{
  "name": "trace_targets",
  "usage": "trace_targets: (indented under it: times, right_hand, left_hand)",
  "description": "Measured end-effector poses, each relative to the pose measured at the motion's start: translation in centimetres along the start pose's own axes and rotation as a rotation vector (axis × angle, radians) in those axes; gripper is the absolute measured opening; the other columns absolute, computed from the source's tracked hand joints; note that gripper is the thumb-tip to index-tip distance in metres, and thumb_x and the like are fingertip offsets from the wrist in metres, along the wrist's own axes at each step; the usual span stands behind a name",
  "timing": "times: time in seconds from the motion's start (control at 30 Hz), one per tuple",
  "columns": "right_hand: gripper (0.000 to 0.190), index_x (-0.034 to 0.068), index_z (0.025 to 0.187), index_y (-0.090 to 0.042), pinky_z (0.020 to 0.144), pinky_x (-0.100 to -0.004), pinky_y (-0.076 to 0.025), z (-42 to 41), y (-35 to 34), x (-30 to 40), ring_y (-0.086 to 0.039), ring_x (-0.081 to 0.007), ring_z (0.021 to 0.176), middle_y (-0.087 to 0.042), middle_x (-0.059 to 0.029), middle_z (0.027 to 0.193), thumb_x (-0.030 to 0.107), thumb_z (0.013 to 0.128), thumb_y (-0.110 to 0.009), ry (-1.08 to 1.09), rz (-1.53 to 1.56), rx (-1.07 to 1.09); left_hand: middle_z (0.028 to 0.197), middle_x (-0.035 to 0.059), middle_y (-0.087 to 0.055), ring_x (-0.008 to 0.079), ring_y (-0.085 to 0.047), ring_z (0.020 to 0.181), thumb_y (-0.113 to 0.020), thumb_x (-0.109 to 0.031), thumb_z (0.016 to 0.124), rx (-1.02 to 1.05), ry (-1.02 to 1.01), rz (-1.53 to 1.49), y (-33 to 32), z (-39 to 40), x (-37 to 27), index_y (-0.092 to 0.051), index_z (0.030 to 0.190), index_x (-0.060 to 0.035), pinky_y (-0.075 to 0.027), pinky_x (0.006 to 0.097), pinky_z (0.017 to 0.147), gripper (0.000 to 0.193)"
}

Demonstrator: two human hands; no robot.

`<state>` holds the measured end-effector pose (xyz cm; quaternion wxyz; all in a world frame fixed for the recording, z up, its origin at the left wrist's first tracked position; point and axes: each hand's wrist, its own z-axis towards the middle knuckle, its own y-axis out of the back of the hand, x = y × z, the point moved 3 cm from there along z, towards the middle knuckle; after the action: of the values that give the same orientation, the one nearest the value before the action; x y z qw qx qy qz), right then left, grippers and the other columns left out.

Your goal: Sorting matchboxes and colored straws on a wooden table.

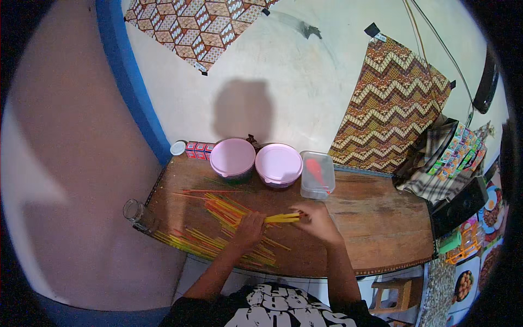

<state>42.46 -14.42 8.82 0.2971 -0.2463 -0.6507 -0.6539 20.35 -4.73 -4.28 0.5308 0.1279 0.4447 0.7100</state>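
Observation:
My left hand (251,229) is closed around a bundle of thin yellow sticks (282,218), possibly straws, whose ends stick out to the right. At those ends are the fingers of my right hand (320,222); blur hides whether they grip them. Under and left of my left hand, loose red, orange and yellow sticks (222,208) lie fanned out on the wooden table (376,220). More yellow and green sticks (196,245) spread along the table's front left edge. A few red sticks (208,191) lie apart, farther back.
Along the wall stand two tubs with pink lids (233,157) (279,163), a clear plastic box (318,175) with a red item, small red-and-blue boxes (199,150) and a white lid (178,147). A glass jar (135,210) is at the left edge; a black speaker (459,208) at the right.

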Motion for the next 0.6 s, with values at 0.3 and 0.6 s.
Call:
trace_targets:
  times: [0.3,0.6]
  right_hand:
    - [0.062,0.001,0.141,-0.048,0.1,-0.0323,-0.047,-1.5,-1.3,2.3,-0.058,-0.0176,0.118,-0.062,-0.0098,0.125,-0.009,0.085,-0.072,0.325,0.847,-0.352]
    - [0.021,0.009,0.084,-0.05,0.058,-0.0228,-0.043,-3.1,0.3,4.3,-0.049,-0.0026,0.066,-0.051,0.0048,0.07,0.008,0.102,-0.06,0.199,0.52,-0.341]
  left_hand:
    - [0.12,0.0211,-0.054,0.0351,-0.055,0.117,-0.051,-0.017,0.103,-0.083,0.247,-1.053,-8.0,2.6,-5.3,-0.047,0.133,0.0016,-0.044,0.0435,0.101,0.036]
    - [0.138,0.0128,-0.05,0.0233,-0.049,0.131,-0.058,-0.011,0.099,-0.452,-0.194,-1.703,-9.1,3.2,-12.6,-0.035,0.147,0.0004,-0.041,0.0352,0.109,0.055]
